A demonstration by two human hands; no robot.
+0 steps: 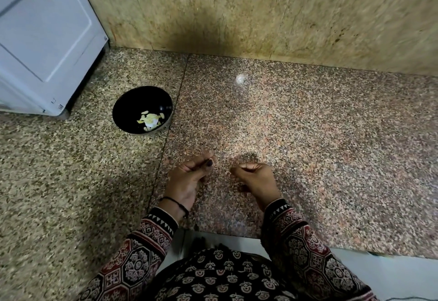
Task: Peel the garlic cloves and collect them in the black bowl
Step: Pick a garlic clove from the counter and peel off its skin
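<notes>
A black bowl (132, 101) stands on the granite counter at the left, with several pale peeled garlic cloves (150, 119) lying in its bottom. My left hand (189, 177) hovers low over the counter in front of me, fingers curled shut; I cannot tell whether anything is inside. My right hand (254, 178) is beside it, about a hand's width to the right, also curled into a loose fist with nothing visible in it. A small white blurred bit (240, 79), perhaps garlic or skin, lies farther back on the counter.
A white appliance (45, 40) stands at the back left, close to the bowl. A beige stone wall (237, 11) runs behind the speckled counter (331, 146). The counter's front edge (308, 245) is near my body.
</notes>
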